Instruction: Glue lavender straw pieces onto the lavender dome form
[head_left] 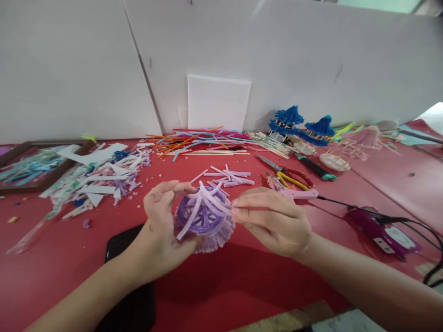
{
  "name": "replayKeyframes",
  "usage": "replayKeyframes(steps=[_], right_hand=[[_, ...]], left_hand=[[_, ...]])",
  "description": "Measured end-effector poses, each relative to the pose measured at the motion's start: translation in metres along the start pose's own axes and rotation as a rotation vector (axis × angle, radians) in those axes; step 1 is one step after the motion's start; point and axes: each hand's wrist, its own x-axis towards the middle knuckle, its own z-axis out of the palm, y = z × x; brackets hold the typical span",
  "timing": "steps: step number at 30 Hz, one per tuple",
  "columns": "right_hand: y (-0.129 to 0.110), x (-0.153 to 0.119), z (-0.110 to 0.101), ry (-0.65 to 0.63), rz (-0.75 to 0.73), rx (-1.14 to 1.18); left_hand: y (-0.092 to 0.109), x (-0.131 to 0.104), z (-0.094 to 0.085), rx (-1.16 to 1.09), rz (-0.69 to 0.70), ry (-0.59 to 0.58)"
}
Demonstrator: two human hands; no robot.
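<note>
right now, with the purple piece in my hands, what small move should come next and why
I'd probably press the outer end of the pale strip gently against the rim of the purple piece: the right hand already has its fingertips at that end, and the left hand steadies the opposite side.

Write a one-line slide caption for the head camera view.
Two hands, left and right, work on a purple pipe-cleaner piece above a red table.
</note>
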Motion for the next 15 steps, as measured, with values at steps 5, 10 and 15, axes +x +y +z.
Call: replayKeyframes(steps=[5,10,15], right_hand=[[-0.003,0.005,0.001,-0.052,-0.103,-0.118],[-0.004,0.003,0.004,-0.051,-0.112,-0.153],[-0.002,-0.003,0.002,-0.094,-0.106,-0.148]], left_hand=[[0.001,-0.004,-0.014,-0.076,0.149,-0.134],[0.010,0.002,-0.019,-0.289,0.010,-0.005],[0.026,0.017,-0.020,-0.273,-0.206,0.090]])
